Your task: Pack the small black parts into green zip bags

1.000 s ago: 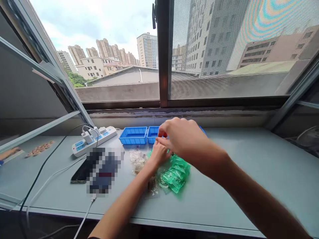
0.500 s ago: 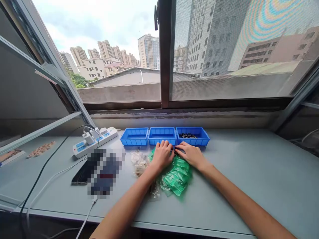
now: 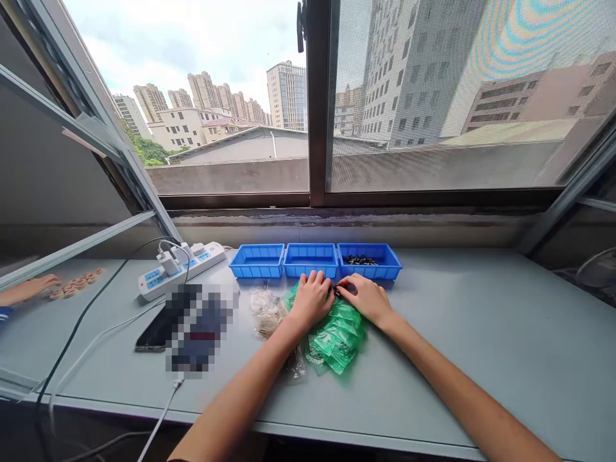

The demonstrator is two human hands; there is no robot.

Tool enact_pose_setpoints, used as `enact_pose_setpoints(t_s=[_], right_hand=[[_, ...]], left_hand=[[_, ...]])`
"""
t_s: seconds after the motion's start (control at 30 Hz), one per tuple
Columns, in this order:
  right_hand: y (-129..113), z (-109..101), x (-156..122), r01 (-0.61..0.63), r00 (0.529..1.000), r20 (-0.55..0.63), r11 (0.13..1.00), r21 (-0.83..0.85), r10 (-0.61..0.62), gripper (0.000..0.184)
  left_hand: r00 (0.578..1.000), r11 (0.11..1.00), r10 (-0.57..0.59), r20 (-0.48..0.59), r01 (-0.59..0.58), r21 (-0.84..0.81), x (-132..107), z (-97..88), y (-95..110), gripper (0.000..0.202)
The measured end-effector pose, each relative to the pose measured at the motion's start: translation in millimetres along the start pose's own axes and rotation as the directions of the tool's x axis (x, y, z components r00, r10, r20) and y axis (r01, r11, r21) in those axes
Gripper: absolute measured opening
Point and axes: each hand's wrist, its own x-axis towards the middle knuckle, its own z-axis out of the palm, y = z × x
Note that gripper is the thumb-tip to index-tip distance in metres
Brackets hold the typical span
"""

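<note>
My left hand [image 3: 314,299] rests over the green plastic packets [image 3: 339,337], its fingers curled and pressed close. Facing it, my right hand [image 3: 368,299] has thumb and forefinger drawn together at the pile's upper edge. A small dark piece [image 3: 337,290] shows between the two sets of fingertips; its kind and which hand grips it are hard to make out. Left of my left hand lie clear plastic bags [image 3: 267,311] with pale contents, partly covered by my forearm. Just beyond my hands, the right blue bin [image 3: 369,273] contains many small dark pieces.
The middle blue bin [image 3: 310,268] and left blue bin [image 3: 256,268] stand in the same row. A power strip [image 3: 183,271], a black phone [image 3: 156,330], a blurred-out flat object [image 3: 197,340] and cables occupy the left. Past the frame bar, another person's hand [image 3: 41,282] is beside small tan pieces [image 3: 77,284].
The other person's hand has come in at the far left beside the tan pieces. My two hands stay almost in place, with fingertips slightly shifted around the dark piece. The camera view moved slightly.
</note>
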Motion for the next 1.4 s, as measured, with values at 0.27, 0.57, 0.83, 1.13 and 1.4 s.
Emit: enact_pose_setpoints(t_s=[0.27, 0.57, 0.83, 1.13, 1.4], right_hand=[[-5.8, -7.0, -0.6, -0.034, 0.999, 0.041, 0.999, -0.005, 0.034, 0.016], [-0.5, -12.4, -1.6, -0.023, 0.999, 0.049, 1.000, -0.018, 0.024, 0.016], [4.6, -16.3, -3.6, -0.042, 0.999, -0.017, 0.998, 0.051, 0.043, 0.019], [0.8, -17.1, 2.2, -0.255, 0.966, 0.169, 0.611, 0.749, 0.196, 0.052], [-1.6, -21.2, 1.5, -0.369, 0.929, 0.310, 0.457, 0.809, 0.201, 0.064]], left_hand=[[1.000, 1.000, 0.005, -0.018, -0.005, 0.017, -1.1, -0.1, -1.0, 0.021], [1.000, 1.000, 0.002, 0.007, -0.002, 0.008, -0.9, -1.2, -0.1, 0.021], [1.000, 0.999, -0.011, -0.017, 0.010, -0.053, -0.9, 1.1, 0.1, 0.018], [0.978, 0.989, 0.018, -0.209, -0.047, -0.138, -0.1, -12.2, 4.0, 0.017], [0.971, 0.987, 0.084, -0.226, -0.113, -0.118, -0.7, -13.3, 7.0, 0.019]])
